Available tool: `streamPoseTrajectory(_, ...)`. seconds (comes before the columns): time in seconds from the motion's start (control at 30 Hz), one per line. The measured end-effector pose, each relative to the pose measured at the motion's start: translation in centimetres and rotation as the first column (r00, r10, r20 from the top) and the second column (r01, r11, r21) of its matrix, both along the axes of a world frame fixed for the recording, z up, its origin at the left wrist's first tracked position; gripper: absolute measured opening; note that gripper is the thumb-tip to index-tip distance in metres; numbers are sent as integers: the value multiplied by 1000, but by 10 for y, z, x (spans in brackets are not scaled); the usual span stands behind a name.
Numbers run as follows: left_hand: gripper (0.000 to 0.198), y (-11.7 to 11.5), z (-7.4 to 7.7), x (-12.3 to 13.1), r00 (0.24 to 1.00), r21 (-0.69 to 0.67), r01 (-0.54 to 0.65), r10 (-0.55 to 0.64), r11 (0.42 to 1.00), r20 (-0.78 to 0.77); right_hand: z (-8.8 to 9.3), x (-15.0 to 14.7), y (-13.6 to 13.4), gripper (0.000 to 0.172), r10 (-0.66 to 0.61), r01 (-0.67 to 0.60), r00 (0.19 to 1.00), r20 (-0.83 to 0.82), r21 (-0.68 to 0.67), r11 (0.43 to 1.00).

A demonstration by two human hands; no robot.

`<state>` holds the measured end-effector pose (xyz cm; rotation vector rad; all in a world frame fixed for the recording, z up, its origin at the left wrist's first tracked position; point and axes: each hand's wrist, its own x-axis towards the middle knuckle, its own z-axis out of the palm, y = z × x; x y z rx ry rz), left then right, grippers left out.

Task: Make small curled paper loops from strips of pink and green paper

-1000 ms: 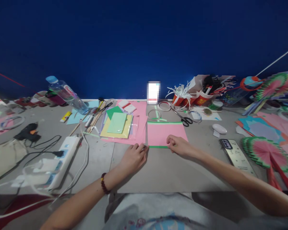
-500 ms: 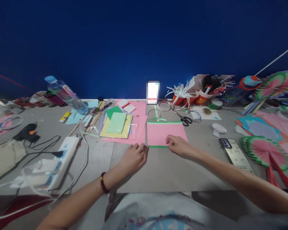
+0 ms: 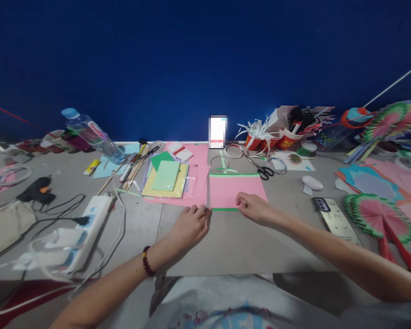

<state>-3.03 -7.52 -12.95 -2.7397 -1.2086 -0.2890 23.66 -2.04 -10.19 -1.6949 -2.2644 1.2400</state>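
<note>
A pink paper sheet (image 3: 226, 192) lies flat before me, with green along its far and near edges. My left hand (image 3: 192, 223) rests on the table by the sheet's near left corner, fingers bent together at the left end of the green strip (image 3: 225, 209). On the near edge, my right hand (image 3: 253, 208) is closed, thumb and index finger pressed together at the strip. Its fingertips hide that stretch of the edge. Beyond the sheet's far edge lie black-handled scissors (image 3: 266, 172) and a roll of tape (image 3: 219, 163).
To the left are a stack of coloured paper (image 3: 166, 176), a power strip (image 3: 91, 233) with cables, and a leaning water bottle (image 3: 96, 136). At right lie a phone (image 3: 335, 221), a white mouse-like object (image 3: 312, 183) and a pink-green paper fan (image 3: 380, 219). Red cups (image 3: 289, 139) stand behind.
Both hands stay in nearly the same place and pose. The whole view shifts very slightly; nothing is visibly taken up or let go.
</note>
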Motion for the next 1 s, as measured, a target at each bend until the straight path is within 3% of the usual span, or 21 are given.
streamPoseTrajectory(1.0, 37, 0, -2, -1, 1000, -34, 1, 0, 999, 17, -2, 1, 0, 16, 21, -21, 1000, 22, 24, 999)
